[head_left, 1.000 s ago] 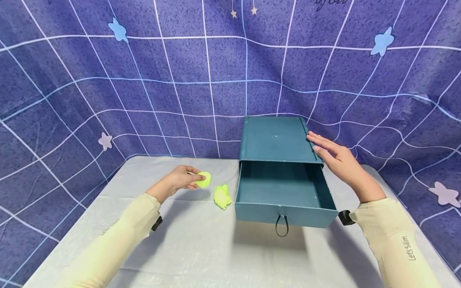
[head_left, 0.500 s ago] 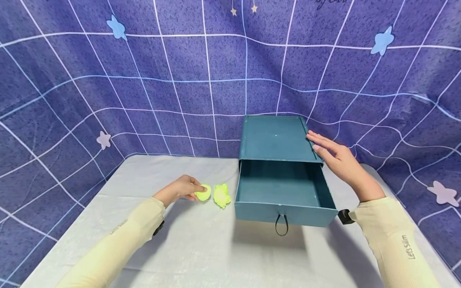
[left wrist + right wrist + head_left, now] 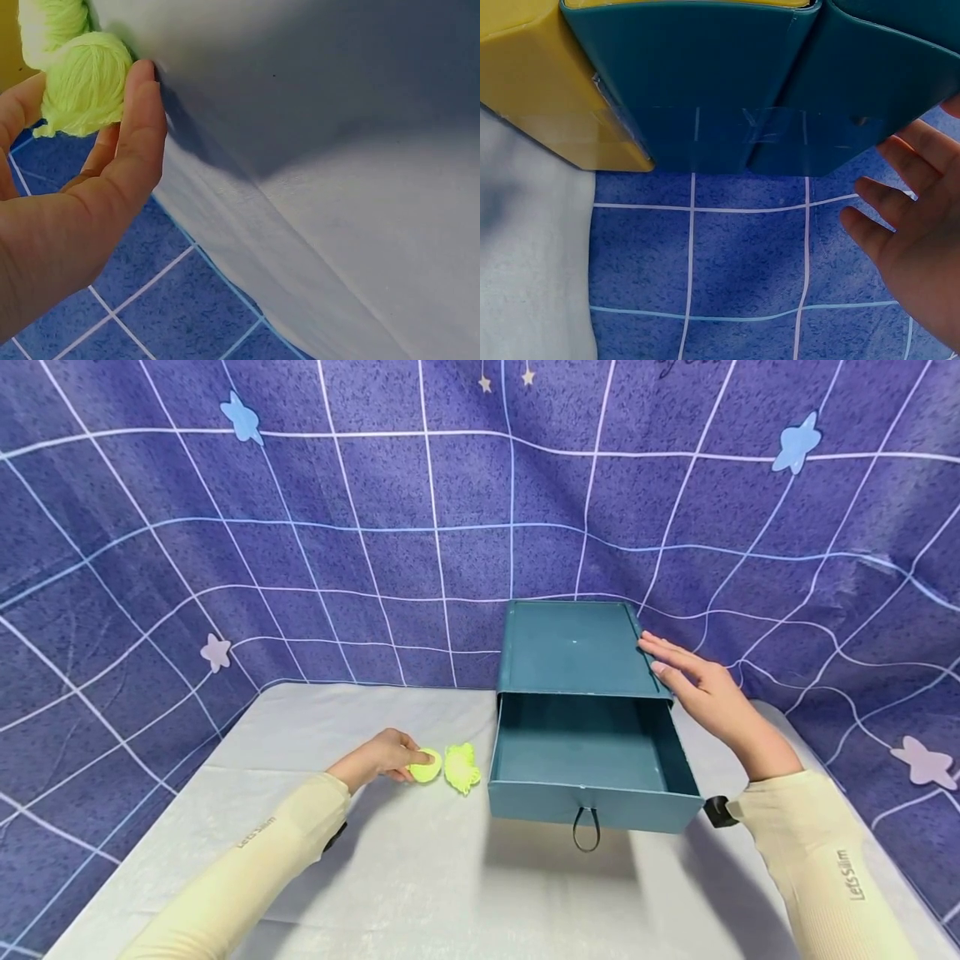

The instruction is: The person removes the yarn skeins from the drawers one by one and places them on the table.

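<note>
A neon-yellow ball of yarn is pinched between the thumb and fingers of my left hand, low over the table. The left wrist view shows wound strands on the yarn ball. Just to its right lies a second neon-yellow bundle of yarn with loose ends. My right hand rests its nearly straight fingers on the right edge of a dark teal drawer box. The box's drawer is pulled out toward me, and no objects show inside it. In the right wrist view, fingers touch the box's side.
A white cloth covers the table. Behind it hangs a purple-blue curtain with grid lines and stars. A black loop handle hangs from the drawer front.
My left hand has lowered the ball of yarn toward me and brought it down beside the second yarn bundle. The right hand and the drawer box have stayed in place.
</note>
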Demonstrator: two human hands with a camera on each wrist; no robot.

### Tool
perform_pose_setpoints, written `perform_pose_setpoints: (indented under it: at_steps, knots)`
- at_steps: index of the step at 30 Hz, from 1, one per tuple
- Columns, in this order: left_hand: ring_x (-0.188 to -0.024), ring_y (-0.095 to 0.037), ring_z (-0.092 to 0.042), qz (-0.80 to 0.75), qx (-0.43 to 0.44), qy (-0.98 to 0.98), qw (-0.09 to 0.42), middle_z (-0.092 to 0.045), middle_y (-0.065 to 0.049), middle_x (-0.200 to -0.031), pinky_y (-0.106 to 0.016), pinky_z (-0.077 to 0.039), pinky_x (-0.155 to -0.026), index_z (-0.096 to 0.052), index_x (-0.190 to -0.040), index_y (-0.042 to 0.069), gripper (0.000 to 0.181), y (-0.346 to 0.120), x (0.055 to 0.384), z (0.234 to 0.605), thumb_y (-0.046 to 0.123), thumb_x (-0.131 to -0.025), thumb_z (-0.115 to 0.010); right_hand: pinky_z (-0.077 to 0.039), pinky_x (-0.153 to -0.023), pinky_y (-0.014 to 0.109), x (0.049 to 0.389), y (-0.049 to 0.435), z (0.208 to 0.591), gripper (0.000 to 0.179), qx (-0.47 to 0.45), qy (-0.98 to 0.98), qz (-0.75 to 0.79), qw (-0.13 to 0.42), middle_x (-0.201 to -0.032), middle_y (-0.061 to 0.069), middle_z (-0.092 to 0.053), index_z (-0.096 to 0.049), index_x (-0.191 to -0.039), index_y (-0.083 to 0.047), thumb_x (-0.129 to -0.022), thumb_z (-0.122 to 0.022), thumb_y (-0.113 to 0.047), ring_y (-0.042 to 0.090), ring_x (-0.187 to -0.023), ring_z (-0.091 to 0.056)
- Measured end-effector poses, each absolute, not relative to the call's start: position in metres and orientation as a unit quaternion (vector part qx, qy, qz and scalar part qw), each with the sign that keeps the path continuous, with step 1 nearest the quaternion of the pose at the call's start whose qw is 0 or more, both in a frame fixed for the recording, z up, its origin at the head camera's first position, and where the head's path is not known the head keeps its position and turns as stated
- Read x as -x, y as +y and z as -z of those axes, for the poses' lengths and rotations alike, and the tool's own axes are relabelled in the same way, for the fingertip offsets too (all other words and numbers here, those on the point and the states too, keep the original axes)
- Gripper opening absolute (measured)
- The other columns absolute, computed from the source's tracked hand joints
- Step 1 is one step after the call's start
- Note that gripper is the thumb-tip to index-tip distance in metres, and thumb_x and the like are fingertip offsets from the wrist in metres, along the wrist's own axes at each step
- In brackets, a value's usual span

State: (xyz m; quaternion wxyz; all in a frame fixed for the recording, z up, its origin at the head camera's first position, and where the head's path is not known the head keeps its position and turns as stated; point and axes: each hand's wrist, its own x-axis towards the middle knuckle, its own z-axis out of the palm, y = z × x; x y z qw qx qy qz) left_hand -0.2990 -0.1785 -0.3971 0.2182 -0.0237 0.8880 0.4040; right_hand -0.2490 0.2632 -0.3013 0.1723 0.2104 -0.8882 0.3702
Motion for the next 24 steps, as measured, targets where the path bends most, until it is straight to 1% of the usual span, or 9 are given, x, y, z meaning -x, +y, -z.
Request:
perform_pose_setpoints:
  at_steps: [2, 6, 11, 13, 15, 19, 22, 24]
  knots:
    - [-0.062, -0.015, -0.064, -0.406, 0.021, 0.887, 0.218, -0.064, -0.01, -0.08, -0.029, -0.057, -0.064, -0.058, -0.113, -0.006, 0.041, -0.179, 0.298, 0.397, 0.024, -0.087, -0.071, -0.024, -0.114, 0.05, 0.25, 0.263, 0.301, 0.039, -0.215, -0.888, -0.367, 0.173, -0.148, -0.001, -0.043, -0.052, -0.14, -0.02, -0.102, -0.049, -0.024, 0.017, -0.139, -0.031]
    - [-0.061, -0.015, -0.063, -0.407, 0.017, 0.887, 0.216, -0.063, -0.009, -0.079, -0.031, -0.057, -0.067, -0.06, -0.107, -0.003, 0.036, -0.181, 0.298, 0.395, 0.025, -0.087, -0.072, -0.024, -0.114, 0.048, 0.25, 0.263, 0.301, 0.039, -0.213, -0.889, -0.366, 0.174, -0.148, -0.001, -0.043, -0.052, -0.14, -0.02, -0.101, -0.05, -0.024, 0.016, -0.139, -0.032]
    - [-0.061, -0.012, -0.059, -0.417, 0.015, 0.884, 0.212, -0.06, -0.006, -0.078, -0.031, -0.057, -0.068, -0.061, -0.104, -0.001, 0.033, -0.185, 0.298, 0.389, 0.025, -0.087, -0.071, -0.025, -0.113, 0.032, 0.249, 0.263, 0.301, 0.038, -0.21, -0.888, -0.367, 0.178, -0.147, -0.002, -0.044, -0.054, -0.139, -0.02, -0.101, -0.051, -0.024, 0.009, -0.138, -0.032]
    - [-0.061, -0.012, -0.058, -0.417, 0.009, 0.885, 0.206, -0.06, -0.006, -0.077, -0.031, -0.056, -0.068, -0.06, -0.105, -0.002, 0.034, -0.187, 0.299, 0.384, 0.025, -0.087, -0.071, -0.024, -0.112, 0.029, 0.249, 0.263, 0.301, 0.038, -0.212, -0.888, -0.367, 0.178, -0.147, -0.002, -0.044, -0.054, -0.139, -0.02, -0.101, -0.05, -0.024, 0.008, -0.137, -0.032]
    - [-0.062, -0.012, -0.058, -0.416, 0.002, 0.887, 0.2, -0.06, -0.007, -0.076, -0.031, -0.055, -0.068, -0.06, -0.106, -0.003, 0.035, -0.189, 0.3, 0.377, 0.025, -0.088, -0.07, -0.025, -0.114, 0.034, 0.249, 0.263, 0.301, 0.038, -0.211, -0.888, -0.368, 0.176, -0.148, -0.002, -0.044, -0.053, -0.139, -0.02, -0.101, -0.05, -0.024, 0.009, -0.138, -0.032]
    - [-0.072, -0.015, -0.062, -0.414, -0.022, 0.894, 0.172, -0.063, -0.007, -0.083, -0.032, -0.055, -0.073, -0.06, -0.109, -0.005, 0.038, -0.191, 0.301, 0.358, 0.025, -0.089, -0.068, -0.024, -0.114, 0.044, 0.249, 0.263, 0.301, 0.039, -0.212, -0.888, -0.37, 0.171, -0.148, -0.002, -0.043, -0.052, -0.14, -0.02, -0.101, -0.05, -0.025, 0.014, -0.139, -0.031]
    - [-0.081, -0.019, -0.064, -0.427, -0.038, 0.892, 0.143, -0.064, -0.009, -0.092, -0.033, -0.056, -0.079, -0.06, -0.112, -0.005, 0.037, -0.188, 0.298, 0.342, 0.023, -0.089, -0.067, -0.024, -0.114, 0.042, 0.249, 0.263, 0.3, 0.039, -0.213, -0.888, -0.368, 0.173, -0.148, -0.002, -0.043, -0.052, -0.14, -0.02, -0.101, -0.05, -0.025, 0.015, -0.139, -0.031]
    - [-0.082, -0.019, -0.065, -0.438, -0.051, 0.888, 0.127, -0.064, -0.011, -0.095, -0.033, -0.056, -0.081, -0.06, -0.113, -0.006, 0.036, -0.184, 0.295, 0.331, 0.021, -0.09, -0.067, -0.024, -0.114, 0.039, 0.249, 0.263, 0.3, 0.039, -0.215, -0.888, -0.366, 0.174, -0.148, -0.001, -0.043, -0.052, -0.14, -0.02, -0.101, -0.05, -0.024, 0.016, -0.139, -0.031]
